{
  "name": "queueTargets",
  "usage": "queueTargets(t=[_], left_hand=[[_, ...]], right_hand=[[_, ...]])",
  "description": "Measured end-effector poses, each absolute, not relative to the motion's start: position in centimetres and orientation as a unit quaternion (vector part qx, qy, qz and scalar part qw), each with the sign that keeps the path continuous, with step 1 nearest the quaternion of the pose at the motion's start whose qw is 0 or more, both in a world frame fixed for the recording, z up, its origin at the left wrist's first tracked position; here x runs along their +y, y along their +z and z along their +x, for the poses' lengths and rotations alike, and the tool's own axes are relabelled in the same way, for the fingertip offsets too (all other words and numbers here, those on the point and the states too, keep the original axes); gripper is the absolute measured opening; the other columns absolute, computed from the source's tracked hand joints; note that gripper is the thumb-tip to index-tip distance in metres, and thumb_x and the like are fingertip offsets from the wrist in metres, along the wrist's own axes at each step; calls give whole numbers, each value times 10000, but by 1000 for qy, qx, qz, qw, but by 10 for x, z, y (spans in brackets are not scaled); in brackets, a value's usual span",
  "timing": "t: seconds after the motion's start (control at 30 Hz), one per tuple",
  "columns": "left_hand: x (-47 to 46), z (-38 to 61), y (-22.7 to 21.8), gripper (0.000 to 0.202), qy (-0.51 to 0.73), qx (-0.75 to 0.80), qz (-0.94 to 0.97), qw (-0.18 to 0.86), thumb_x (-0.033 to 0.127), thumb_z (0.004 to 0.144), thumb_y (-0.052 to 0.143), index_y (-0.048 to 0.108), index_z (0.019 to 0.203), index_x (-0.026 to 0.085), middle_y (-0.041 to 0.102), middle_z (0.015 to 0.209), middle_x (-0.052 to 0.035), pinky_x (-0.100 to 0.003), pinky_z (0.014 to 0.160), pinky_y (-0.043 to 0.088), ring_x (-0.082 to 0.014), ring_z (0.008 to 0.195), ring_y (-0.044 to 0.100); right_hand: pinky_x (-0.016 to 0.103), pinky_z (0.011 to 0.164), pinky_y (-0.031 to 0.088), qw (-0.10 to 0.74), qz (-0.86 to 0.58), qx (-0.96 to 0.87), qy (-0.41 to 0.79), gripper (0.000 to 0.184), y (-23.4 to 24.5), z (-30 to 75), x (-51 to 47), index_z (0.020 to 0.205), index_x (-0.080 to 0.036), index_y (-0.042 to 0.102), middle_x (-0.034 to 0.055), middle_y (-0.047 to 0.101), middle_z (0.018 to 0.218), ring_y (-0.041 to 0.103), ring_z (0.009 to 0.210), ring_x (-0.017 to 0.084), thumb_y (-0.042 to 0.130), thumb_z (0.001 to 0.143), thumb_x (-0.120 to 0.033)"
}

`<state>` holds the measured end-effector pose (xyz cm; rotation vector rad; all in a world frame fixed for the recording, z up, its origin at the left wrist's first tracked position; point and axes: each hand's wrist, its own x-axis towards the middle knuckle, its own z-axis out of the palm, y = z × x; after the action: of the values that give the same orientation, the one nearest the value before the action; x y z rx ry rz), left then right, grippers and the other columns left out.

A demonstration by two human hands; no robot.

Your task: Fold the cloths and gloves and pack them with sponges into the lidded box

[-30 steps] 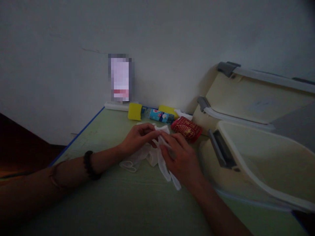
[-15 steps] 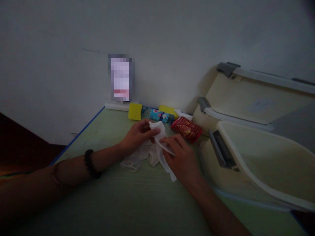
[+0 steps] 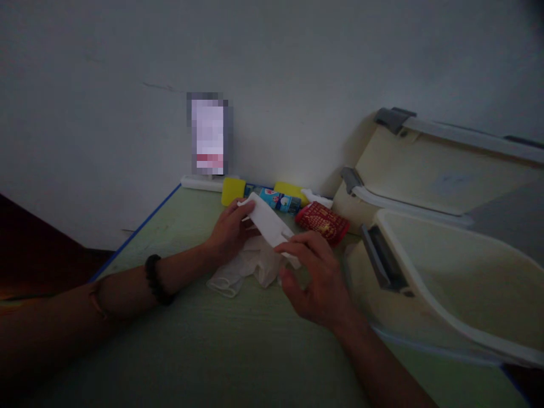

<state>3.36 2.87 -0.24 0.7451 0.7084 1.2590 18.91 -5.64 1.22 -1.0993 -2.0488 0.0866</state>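
Observation:
My left hand (image 3: 233,229) pinches the upper end of a limp white glove (image 3: 268,222), thumb on top. The glove is drawn out flat and slants down to the right. At its lower end is my right hand (image 3: 317,277), with its fingertips against the material and its thumb apart below. Under my hands, a thin, translucent whitish glove (image 3: 227,283) lies crumpled on the green table. It is partly hidden by my left hand and the held glove, and I cannot tell whether the two are joined.
Along the wall lie a yellow sponge (image 3: 233,191), a blue-labelled bottle (image 3: 278,199), another yellow sponge (image 3: 287,190) and a red packet (image 3: 323,220). A blurred phone-like screen (image 3: 207,133) stands at the back left. To the right is an open white bin (image 3: 361,283) with its lid raised.
The bunched white glove has been stretched out flat between my hands. My left hand has shifted slightly left and up, and my right thumb has come away from the material.

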Motion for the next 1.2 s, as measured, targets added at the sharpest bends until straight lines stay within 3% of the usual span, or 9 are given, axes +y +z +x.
queueTargets(t=[0.13, 0.23, 0.33, 0.47, 0.53, 0.6, 0.73, 0.97, 1.2], left_hand=[[26, 33, 0, 93, 531, 312, 301, 728, 202, 731, 583, 520, 789, 164, 566, 704, -5, -249, 600, 498, -119, 630, 562], [26, 31, 1, 137, 482, 304, 269, 777, 239, 758, 547, 557, 835, 126, 617, 746, -63, -288, 662, 506, -159, 678, 597], [28, 28, 3, 182, 452, 298, 240, 806, 261, 774, 515, 572, 849, 105, 637, 735, -90, -326, 678, 510, -190, 676, 614], [28, 25, 6, 175, 433, 280, 223, 827, 255, 795, 482, 578, 822, 112, 637, 692, -74, -324, 656, 515, -185, 640, 616], [28, 26, 6, 182, 424, 282, 227, 830, 253, 802, 470, 578, 837, 110, 640, 724, -83, -332, 667, 514, -193, 669, 619], [28, 27, 4, 173, 439, 283, 233, 821, 242, 804, 473, 575, 849, 111, 639, 751, -85, -321, 683, 511, -187, 692, 617], [31, 30, 0, 150, 507, 284, 233, 780, 235, 809, 473, 566, 823, 119, 621, 730, -66, -299, 711, 505, -170, 704, 602], [30, 35, 3, 236, 522, 352, 220, 745, 250, 863, 385, 563, 875, 96, 636, 780, -92, -290, 702, 509, -165, 715, 604], [29, 33, -4, 188, 464, 353, 318, 748, 194, 765, 567, 612, 908, 81, 656, 854, -116, -284, 696, 515, -170, 730, 620]], right_hand=[[351, 684, 426, 469, -475, -741, 79, 270, 12, 195, -53, 1007, -214, 552, 36, 474, 827, 476, 786, 185, 423, 792, -312], [383, 759, 419, 505, -482, -707, 111, 323, 6, 200, -45, 1077, -229, 506, 59, 504, 949, 484, 884, 204, 375, 818, -368], [422, 885, 377, 469, -471, -724, 184, 455, -1, 200, -42, 1194, -210, 411, 100, 478, 1166, 449, 1064, 232, 436, 795, -426], [437, 924, 367, 385, -482, -750, 239, 693, -5, 192, -47, 1264, -197, 325, 114, 458, 1250, 443, 1119, 247, 624, 677, -411], [407, 858, 425, 383, -498, -740, 241, 625, -4, 187, -49, 1221, -199, 375, 104, 516, 1190, 509, 1039, 233, 635, 676, -359], [349, 736, 479, 400, -516, -717, 246, 437, -3, 184, -49, 1121, -198, 457, 77, 598, 1045, 577, 888, 199, 591, 718, -303], [231, 510, 453, 457, -552, -641, 275, 200, -1, 184, -46, 910, -186, 527, 10, 608, 770, 562, 622, 129, 568, 719, -229], [173, 372, 349, 531, -509, -564, 375, 183, -3, 186, -42, 886, -206, 503, -83, 462, 544, 433, 409, 69, 552, 711, -182], [190, 362, 364, 543, -510, -509, 432, 206, -4, 185, -44, 956, -221, 526, -82, 503, 519, 459, 353, 72, 494, 753, -225]])
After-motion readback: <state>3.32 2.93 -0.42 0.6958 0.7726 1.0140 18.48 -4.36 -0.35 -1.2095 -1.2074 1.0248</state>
